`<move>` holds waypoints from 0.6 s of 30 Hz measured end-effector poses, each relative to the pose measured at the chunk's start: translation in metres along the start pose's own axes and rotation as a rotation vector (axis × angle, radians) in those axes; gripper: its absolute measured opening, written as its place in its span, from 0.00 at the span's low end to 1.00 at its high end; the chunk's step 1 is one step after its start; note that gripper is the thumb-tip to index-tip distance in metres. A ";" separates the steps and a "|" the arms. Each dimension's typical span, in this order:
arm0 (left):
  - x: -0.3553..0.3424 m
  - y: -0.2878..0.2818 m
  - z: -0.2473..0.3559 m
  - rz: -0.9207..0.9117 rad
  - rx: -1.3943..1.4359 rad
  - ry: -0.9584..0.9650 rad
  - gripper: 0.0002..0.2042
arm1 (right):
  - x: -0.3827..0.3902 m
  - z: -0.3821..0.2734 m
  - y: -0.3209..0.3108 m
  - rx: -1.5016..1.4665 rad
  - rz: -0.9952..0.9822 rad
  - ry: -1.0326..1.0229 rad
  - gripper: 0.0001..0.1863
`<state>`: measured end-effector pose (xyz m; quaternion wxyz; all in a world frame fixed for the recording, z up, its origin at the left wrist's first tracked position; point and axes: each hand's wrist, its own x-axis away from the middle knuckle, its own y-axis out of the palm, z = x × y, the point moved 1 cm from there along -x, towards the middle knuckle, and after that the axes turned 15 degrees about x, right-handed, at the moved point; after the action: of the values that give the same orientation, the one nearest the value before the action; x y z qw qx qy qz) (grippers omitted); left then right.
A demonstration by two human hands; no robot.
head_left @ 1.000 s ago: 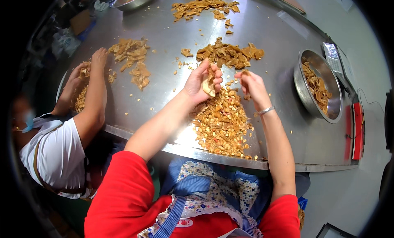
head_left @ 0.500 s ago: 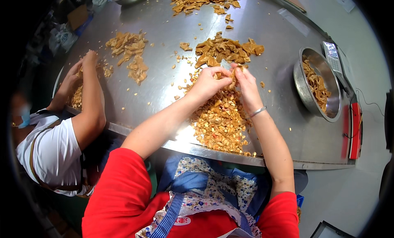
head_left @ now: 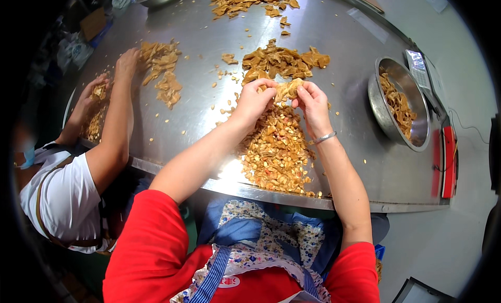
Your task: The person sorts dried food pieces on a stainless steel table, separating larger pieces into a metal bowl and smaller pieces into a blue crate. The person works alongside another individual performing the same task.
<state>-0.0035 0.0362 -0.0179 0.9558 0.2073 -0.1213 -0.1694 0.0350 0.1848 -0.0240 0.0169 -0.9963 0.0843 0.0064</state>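
Note:
My left hand (head_left: 254,103) and my right hand (head_left: 314,109) pinch opposite ends of a crumpled, leathery yellow-brown piece (head_left: 288,89). It is stretched between my fingertips, above the steel table (head_left: 201,125). Under my hands, a heap of small yellow seeds and flakes (head_left: 279,157) reaches down to the table's near edge. Just beyond my fingers lies a pile of larger brown leathery pieces (head_left: 282,62). I cannot tell exactly what the pieces are.
A steel bowl (head_left: 374,100) of brown pieces stands at the right, with a grey device (head_left: 417,67) behind it. On the left, a co-worker's hand (head_left: 127,64) reaches to another pile (head_left: 168,89). More pieces (head_left: 250,1) and a second bowl (head_left: 151,0) are farther back.
My hands have drawn slightly apart, and the piece now shows spread between them. The co-worker's hands have separated, one moving out toward the left pile.

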 end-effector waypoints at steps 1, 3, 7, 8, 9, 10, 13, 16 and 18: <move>-0.002 -0.002 -0.003 -0.017 0.064 -0.006 0.05 | 0.000 0.000 0.002 -0.007 -0.006 -0.010 0.06; -0.005 -0.006 -0.006 -0.009 0.206 -0.036 0.05 | 0.002 -0.002 0.006 -0.020 -0.015 -0.030 0.07; -0.004 -0.004 -0.003 -0.092 0.068 -0.001 0.06 | 0.002 -0.001 0.004 0.008 -0.074 -0.022 0.07; -0.004 -0.004 -0.001 -0.127 0.041 -0.037 0.06 | 0.001 -0.003 0.002 0.013 -0.102 -0.029 0.07; -0.003 -0.004 0.002 -0.162 0.014 -0.072 0.06 | 0.001 -0.004 0.001 0.018 -0.131 -0.038 0.07; -0.003 -0.005 0.003 -0.198 -0.013 -0.107 0.06 | 0.000 -0.003 0.001 0.061 -0.102 -0.045 0.07; -0.005 -0.007 0.001 -0.162 -0.036 -0.115 0.06 | 0.001 -0.003 0.000 0.284 0.029 -0.129 0.06; -0.005 -0.008 0.000 -0.162 -0.022 -0.106 0.06 | 0.005 -0.006 0.004 0.568 0.162 -0.267 0.06; -0.006 -0.010 -0.004 -0.165 0.022 -0.127 0.07 | 0.008 -0.010 0.008 0.589 0.141 -0.260 0.06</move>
<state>-0.0106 0.0307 -0.0267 0.9268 0.2157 -0.1661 -0.2588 0.0420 0.1754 -0.0141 0.3143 -0.9312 0.1482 0.1100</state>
